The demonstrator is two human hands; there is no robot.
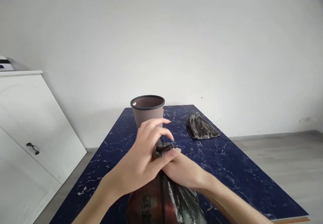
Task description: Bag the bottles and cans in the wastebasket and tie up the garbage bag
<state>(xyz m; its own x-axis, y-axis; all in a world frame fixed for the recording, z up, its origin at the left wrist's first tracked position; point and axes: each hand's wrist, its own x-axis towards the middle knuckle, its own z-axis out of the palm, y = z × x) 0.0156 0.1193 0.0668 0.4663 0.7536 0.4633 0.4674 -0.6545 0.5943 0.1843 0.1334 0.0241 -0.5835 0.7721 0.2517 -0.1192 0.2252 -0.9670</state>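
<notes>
A filled black garbage bag (165, 200) stands at the near edge of the table, with reddish contents and dark lettering showing through its thin plastic. My left hand (148, 150) curls round the bag's gathered neck; its thumb lies along the twisted top and its fingers arch over it, apart from the thumb. Just below, my right hand (183, 170) crosses in from the right and closes on the neck. Its fingers are mostly hidden behind my left hand. The bunched end of the plastic pokes up between the left thumb and fingers.
Beyond my hands a greyish-brown trash can (148, 114) with a dark rim stands on the blue marble-patterned table (242, 183). A crumpled black plastic bag (202, 128) lies at the table's right edge. A white cabinet (37, 116) stands to the left, a pale wall behind.
</notes>
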